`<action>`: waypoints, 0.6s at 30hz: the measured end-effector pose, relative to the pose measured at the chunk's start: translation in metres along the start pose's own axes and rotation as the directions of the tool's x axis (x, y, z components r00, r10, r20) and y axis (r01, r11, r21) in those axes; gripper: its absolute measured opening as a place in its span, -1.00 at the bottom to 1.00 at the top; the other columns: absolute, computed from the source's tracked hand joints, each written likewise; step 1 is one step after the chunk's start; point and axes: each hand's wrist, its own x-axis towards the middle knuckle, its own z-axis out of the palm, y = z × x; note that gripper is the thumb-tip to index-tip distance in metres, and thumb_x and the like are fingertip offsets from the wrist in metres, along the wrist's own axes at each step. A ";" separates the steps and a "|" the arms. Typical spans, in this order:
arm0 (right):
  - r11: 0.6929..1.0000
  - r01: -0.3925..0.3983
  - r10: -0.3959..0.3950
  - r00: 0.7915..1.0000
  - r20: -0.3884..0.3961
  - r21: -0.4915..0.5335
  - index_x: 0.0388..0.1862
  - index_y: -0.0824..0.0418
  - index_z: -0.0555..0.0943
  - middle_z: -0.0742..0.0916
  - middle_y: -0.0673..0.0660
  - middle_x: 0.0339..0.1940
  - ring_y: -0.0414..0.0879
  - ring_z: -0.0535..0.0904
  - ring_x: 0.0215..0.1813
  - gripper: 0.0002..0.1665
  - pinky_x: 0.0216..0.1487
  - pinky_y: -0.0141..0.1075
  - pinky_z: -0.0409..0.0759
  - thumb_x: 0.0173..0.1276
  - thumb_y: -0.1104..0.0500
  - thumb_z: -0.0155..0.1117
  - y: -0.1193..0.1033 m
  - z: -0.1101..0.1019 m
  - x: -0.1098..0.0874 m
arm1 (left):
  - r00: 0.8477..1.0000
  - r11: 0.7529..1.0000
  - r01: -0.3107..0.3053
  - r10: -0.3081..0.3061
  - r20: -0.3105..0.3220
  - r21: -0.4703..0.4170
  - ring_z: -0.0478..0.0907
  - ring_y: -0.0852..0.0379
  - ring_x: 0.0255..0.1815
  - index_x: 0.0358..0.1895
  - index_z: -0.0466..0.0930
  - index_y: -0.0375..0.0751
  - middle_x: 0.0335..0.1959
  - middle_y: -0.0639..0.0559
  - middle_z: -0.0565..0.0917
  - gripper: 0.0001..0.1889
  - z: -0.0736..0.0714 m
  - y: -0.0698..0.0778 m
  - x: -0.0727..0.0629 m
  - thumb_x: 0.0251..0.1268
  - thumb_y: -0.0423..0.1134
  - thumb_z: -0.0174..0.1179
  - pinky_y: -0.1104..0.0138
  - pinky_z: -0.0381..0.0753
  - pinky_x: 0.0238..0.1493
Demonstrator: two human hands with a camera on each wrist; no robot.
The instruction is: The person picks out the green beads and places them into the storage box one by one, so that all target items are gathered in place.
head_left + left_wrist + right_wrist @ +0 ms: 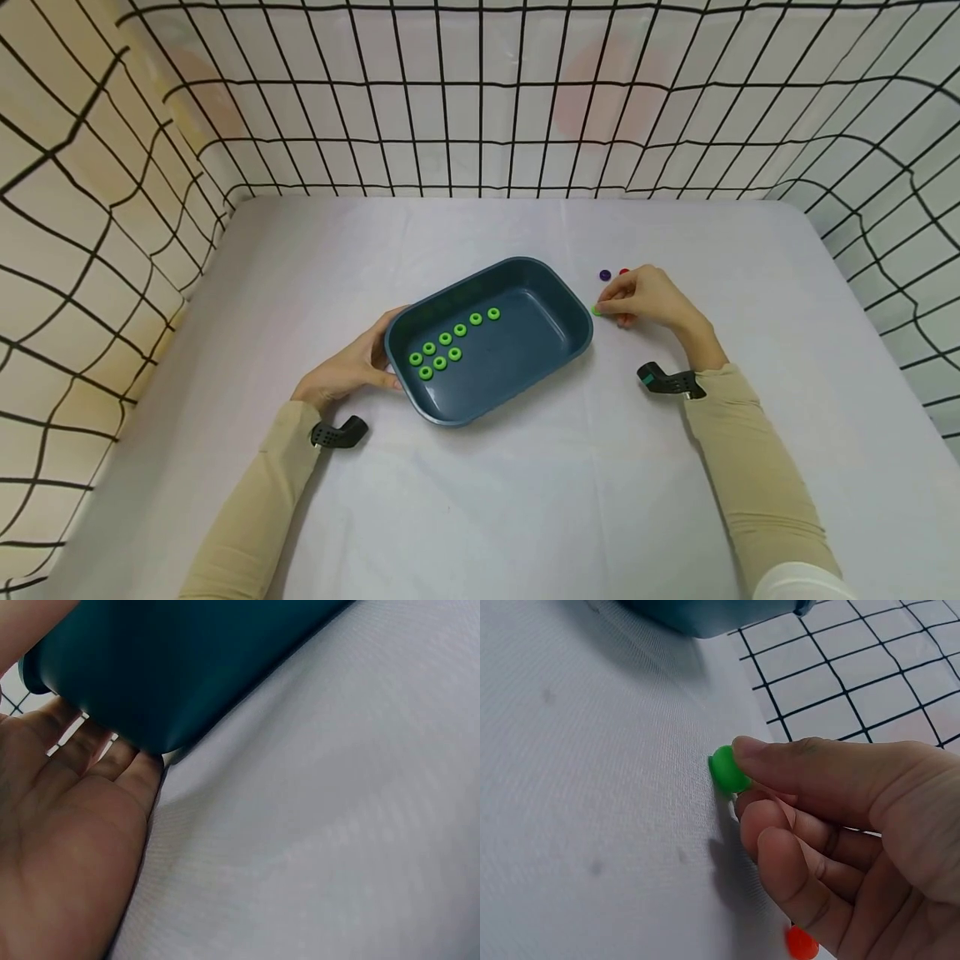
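A: Our right hand (651, 302) sits at three o'clock of the dark blue tray (558, 287), thumb and forefinger closed on a green ring (727, 769) just above the white tablecloth (525, 500). The other fingers are curled underneath.

B: And our left hand (352, 368) lies at the tray's nine o'clock end, fingers nearly straight against its outer wall, steadying rather than gripping it.

A: Inside, nine green rings (446, 338) run in two rows toward nine o'clock. A purple piece (604, 275) and a red piece (624, 272) lie at twelve o'clock of our right hand.

B: What worries us?

A: The pinch catches only the ring's edge, so we judge it could slip out and roll on the cloth.

B: We might also clip the rim carrying it over, and since our left hand only leans on the wall, the tray could shift and scatter the rows.
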 end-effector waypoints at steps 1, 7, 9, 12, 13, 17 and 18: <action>1.000 -0.001 0.001 1.000 0.001 0.003 -0.23 0.37 0.73 0.70 0.09 -0.64 -0.16 0.59 -0.63 -0.71 -0.49 -0.38 0.59 0.23 0.14 0.47 0.000 0.000 0.000 | 1.000 1.000 0.001 -0.001 -0.001 0.000 0.05 0.02 0.51 0.57 -0.03 -0.05 0.52 -0.11 0.13 0.18 0.000 0.001 0.000 -0.13 -0.28 0.60 0.30 0.02 0.54; 0.999 -0.011 0.011 1.000 -0.008 0.030 -0.25 0.40 0.72 0.70 0.11 -0.62 -0.17 0.59 -0.63 -0.71 -0.51 -0.38 0.60 0.22 0.16 0.48 -0.001 0.002 0.000 | 1.000 1.000 0.003 -0.003 -0.001 0.004 0.04 0.03 0.51 0.57 -0.04 -0.05 0.52 -0.10 0.12 0.19 -0.001 0.000 -0.001 -0.14 -0.29 0.60 0.30 0.00 0.55; 0.999 -0.015 0.015 1.000 -0.009 0.036 -0.26 0.41 0.71 0.70 0.12 -0.62 -0.17 0.59 -0.63 -0.71 -0.52 -0.38 0.61 0.22 0.17 0.48 -0.001 0.002 0.000 | 1.000 1.000 -0.001 0.000 0.002 0.003 0.05 0.03 0.51 0.57 -0.04 -0.05 0.52 -0.11 0.12 0.18 -0.001 0.000 -0.001 -0.13 -0.31 0.60 0.35 0.04 0.53; 0.999 -0.022 0.023 1.000 -0.010 0.038 -0.26 0.42 0.70 0.70 0.12 -0.61 -0.16 0.60 -0.63 -0.71 -0.52 -0.37 0.61 0.22 0.18 0.48 0.000 0.004 0.001 | 1.000 1.000 -0.004 0.004 0.005 0.001 0.06 0.02 0.50 0.56 -0.02 -0.06 0.51 -0.12 0.13 0.16 -0.002 -0.001 0.000 -0.12 -0.32 0.59 0.39 0.08 0.51; 0.999 -0.026 0.026 1.000 -0.011 0.035 -0.26 0.42 0.70 0.70 0.11 -0.62 -0.17 0.60 -0.63 -0.71 -0.52 -0.37 0.61 0.23 0.17 0.47 0.000 0.004 0.001 | 1.000 1.000 -0.001 0.001 0.002 0.003 0.06 0.02 0.50 0.56 -0.02 -0.05 0.51 -0.11 0.14 0.16 -0.002 -0.001 0.000 -0.12 -0.32 0.59 0.39 0.08 0.51; 0.999 -0.035 0.035 0.999 -0.013 0.022 -0.27 0.41 0.69 0.68 0.09 -0.64 -0.17 0.59 -0.63 -0.71 -0.53 -0.37 0.60 0.24 0.16 0.47 0.002 0.005 0.001 | 1.000 1.000 0.004 -0.004 -0.004 0.010 0.06 0.02 0.50 0.56 -0.01 -0.04 0.51 -0.10 0.14 0.16 -0.001 -0.001 0.000 -0.13 -0.30 0.60 0.31 0.03 0.54; 0.999 -0.036 0.036 0.999 -0.013 0.020 -0.28 0.41 0.69 0.68 0.09 -0.64 -0.16 0.58 -0.63 -0.71 -0.53 -0.37 0.60 0.24 0.16 0.47 0.002 0.005 0.001 | 1.000 1.000 0.005 -0.005 -0.005 0.011 0.06 0.02 0.50 0.56 -0.01 -0.04 0.51 -0.10 0.14 0.16 -0.001 -0.001 0.000 -0.13 -0.29 0.60 0.30 0.02 0.54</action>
